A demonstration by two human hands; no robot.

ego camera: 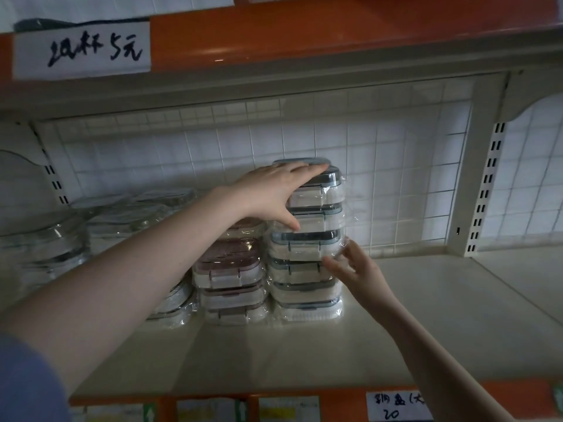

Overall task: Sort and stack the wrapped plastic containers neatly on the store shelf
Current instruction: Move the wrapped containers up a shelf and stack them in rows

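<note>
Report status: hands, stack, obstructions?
Left hand flat on top of blue-lidded stack. Right hand open, fingertips at its side. Pink-lidded stack adjacent; nothing blocking.

One wide-angle view, worn on the person's head, faces straight into the store shelf (304,345) from close range, at about the height of its board. It tilts slightly upward, so the underside of the orange upper shelf (304,32) fills the top. The wire-grid back panel (396,166) lies directly ahead, and price labels (393,406) on the shelf's front lip edge the bottom.
</note>
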